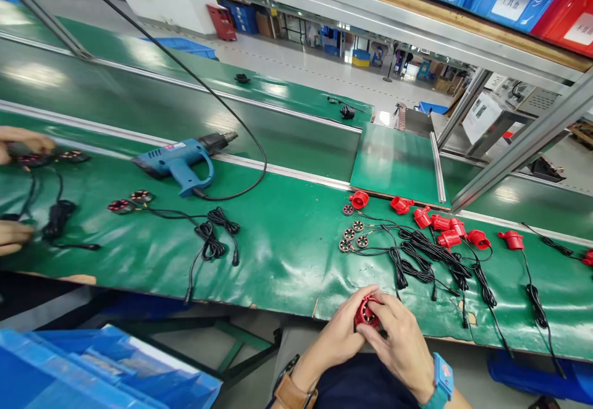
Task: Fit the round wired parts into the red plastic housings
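Left hand [343, 328] and right hand [402, 340] with one red housing [367, 311].
Both hands grasp it, to the right of the blue heat gun [178, 162] and nearer to the person.

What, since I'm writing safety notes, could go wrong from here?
The red part, held by the left hand and right hand near the edge of the table, might fall if it slips. Cables lie bunched, so lifting one could drag others. Some ends overhang the edge and might snag.
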`<state>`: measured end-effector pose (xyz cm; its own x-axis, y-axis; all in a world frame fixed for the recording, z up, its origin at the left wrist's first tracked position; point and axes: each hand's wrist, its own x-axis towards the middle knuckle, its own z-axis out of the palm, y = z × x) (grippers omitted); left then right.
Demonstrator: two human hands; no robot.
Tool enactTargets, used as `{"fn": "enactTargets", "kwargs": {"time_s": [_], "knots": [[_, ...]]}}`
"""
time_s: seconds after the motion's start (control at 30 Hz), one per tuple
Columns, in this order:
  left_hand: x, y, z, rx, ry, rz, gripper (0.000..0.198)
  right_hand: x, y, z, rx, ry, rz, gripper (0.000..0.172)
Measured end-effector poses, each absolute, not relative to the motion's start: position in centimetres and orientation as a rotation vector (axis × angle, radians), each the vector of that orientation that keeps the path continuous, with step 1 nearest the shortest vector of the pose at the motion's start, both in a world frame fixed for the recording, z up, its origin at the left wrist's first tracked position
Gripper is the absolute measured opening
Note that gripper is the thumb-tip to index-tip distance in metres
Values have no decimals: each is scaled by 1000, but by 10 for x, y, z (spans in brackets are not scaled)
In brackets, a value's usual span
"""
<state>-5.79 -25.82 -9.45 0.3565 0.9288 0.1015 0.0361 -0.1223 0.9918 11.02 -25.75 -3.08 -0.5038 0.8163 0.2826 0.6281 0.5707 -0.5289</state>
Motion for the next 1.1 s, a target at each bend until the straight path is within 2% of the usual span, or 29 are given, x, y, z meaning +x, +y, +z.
{"fn": "enactTargets", "kwargs": {"time_s": [0.13, 0.23, 0.4, 0.5, 0.6, 0.67, 0.8, 0.97, 1.1], "knots": [[-62, -261, -105, 1535, 1059, 953, 83, 102, -251, -43, -1175, -2174, 456, 21], [-67, -265, -113, 1646, 1206, 969, 87, 97, -246, -48, -1240, -2142, 384, 17], [-56, -270, -131, 1760, 1272, 1045, 78, 89, -244, -60, -1302, -2157, 402, 17], [-39, -267, -138, 1666, 1365, 1173, 60, 87, -246, -63, -1343, -2142, 410, 17], [-33, -262, -137, 1538, 1375, 1226, 51, 97, -251, -55, -1306, -2214, 628, 29], [-38, -260, -132, 1527, 1319, 1177, 56, 110, -254, -43, -1293, -2237, 778, 35], [-59, -258, -116, 1614, 1141, 1039, 59, 135, -251, -20, -1207, -2348, 928, 11], [-67, -254, -99, 1760, 956, 953, 54, 137, -233, -10, -906, -2768, 575, 18], [-62, -252, -90, 1810, 969, 927, 55, 126, -228, -16, -782, -2945, 240, 6]]}}
